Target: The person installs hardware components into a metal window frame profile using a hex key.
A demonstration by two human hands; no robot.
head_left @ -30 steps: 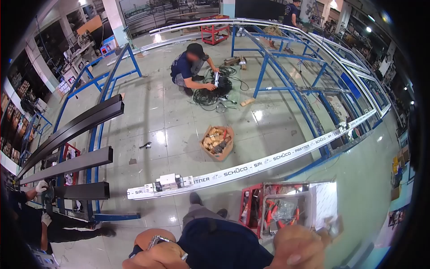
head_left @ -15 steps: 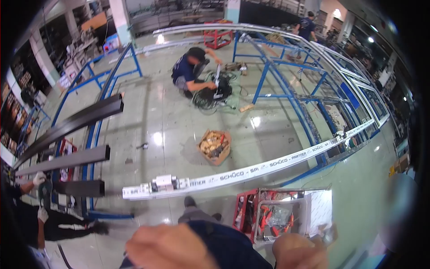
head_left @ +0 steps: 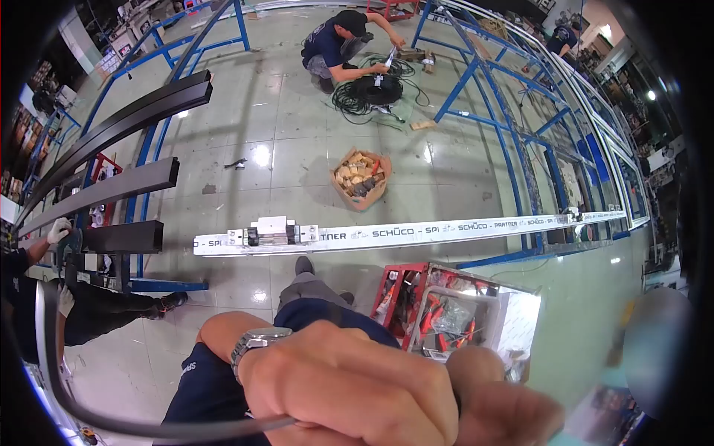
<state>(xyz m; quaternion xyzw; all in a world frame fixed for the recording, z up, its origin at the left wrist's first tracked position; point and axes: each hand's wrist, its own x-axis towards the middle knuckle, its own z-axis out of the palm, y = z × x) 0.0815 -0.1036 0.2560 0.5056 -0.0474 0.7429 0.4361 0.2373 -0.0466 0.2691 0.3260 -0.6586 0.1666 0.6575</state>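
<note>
My left hand [head_left: 349, 383], with a metal watch [head_left: 258, 342] on its wrist, is close to the camera with its fingers curled closed. A black flexible strip [head_left: 163, 431] loops in from the left and runs into this hand. My right hand [head_left: 506, 409] is pressed up beside the left one, fingers bent and blurred; what it holds is hidden. Beyond my hands a long white profile [head_left: 405, 232], wrapped in printed SCHÜCO film, spans from left to right. A metal fitting [head_left: 275, 232] sits on its left part.
A red tool cart [head_left: 405, 297] with a tray of tools stands right of my legs. Dark profiles [head_left: 123, 236] rest on a blue stand at left, where a gloved co-worker [head_left: 56, 245] holds a tool. Beyond are a box of wood pieces [head_left: 361, 178] and a crouching person [head_left: 338, 52].
My view has tilted down, so the profile and box appear higher. My left hand has moved right, up against my right hand, and the black strip now shows as a large loop.
</note>
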